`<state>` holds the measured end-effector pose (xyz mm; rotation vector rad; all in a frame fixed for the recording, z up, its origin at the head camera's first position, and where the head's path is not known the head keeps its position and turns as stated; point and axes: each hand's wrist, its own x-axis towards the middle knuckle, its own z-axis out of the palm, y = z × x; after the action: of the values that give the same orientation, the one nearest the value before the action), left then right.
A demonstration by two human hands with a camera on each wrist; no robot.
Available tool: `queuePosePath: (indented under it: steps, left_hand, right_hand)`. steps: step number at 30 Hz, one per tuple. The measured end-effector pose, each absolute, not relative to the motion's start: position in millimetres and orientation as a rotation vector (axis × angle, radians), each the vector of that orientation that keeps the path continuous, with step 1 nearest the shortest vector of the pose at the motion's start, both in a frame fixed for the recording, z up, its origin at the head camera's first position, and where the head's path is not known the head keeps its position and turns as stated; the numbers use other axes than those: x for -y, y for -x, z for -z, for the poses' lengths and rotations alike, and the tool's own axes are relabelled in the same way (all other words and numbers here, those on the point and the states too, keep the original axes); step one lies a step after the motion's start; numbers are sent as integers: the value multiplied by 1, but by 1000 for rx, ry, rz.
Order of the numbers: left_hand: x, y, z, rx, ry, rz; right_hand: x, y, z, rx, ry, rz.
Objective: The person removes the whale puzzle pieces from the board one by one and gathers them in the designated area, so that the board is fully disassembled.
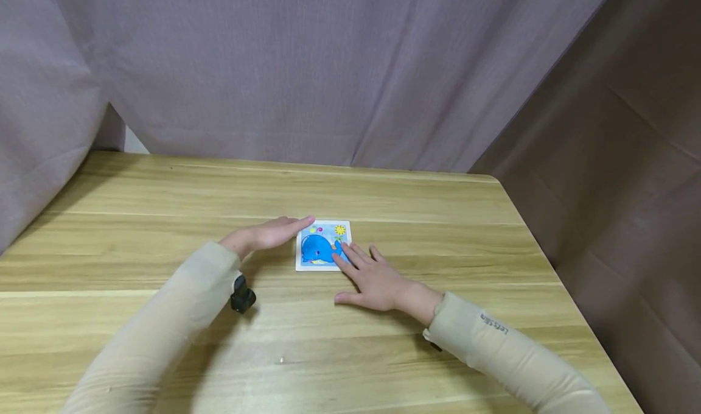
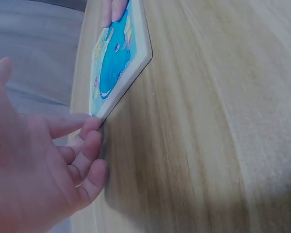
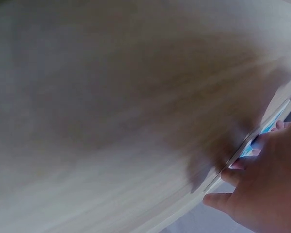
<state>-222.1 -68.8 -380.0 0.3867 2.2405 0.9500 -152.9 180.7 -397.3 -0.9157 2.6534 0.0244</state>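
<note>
A square board [image 1: 317,248] with a white edge and a blue whale picture lies flat on the wooden table. My left hand [image 1: 268,232] reaches in from the left, its fingertips at the board's upper left corner. Up close in the left wrist view, the index fingertip meets that corner [image 2: 94,115] while the other fingers are loosely bent beside it. On the opposite side, my right hand [image 1: 378,283] lies spread, with straight fingertips over the right edge and the whale's tail. Its thumb points left, off the board. The right wrist view shows only a sliver of the board beyond that hand [image 3: 266,189].
Grey curtains [image 1: 263,67] hang behind the table [image 1: 438,219], and darker cloth [image 1: 619,128] falls along its right side. A small black device [image 1: 242,295] is strapped under the left sleeve. Light sleeves cover both forearms.
</note>
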Motion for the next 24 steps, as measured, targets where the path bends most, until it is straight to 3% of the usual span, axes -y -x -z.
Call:
queuePosePath:
  steps: [24]
  left_hand:
    - [48,237,399,-2524,-291,-1209]
  right_hand:
    - [-173,161,390,-2671,932,20]
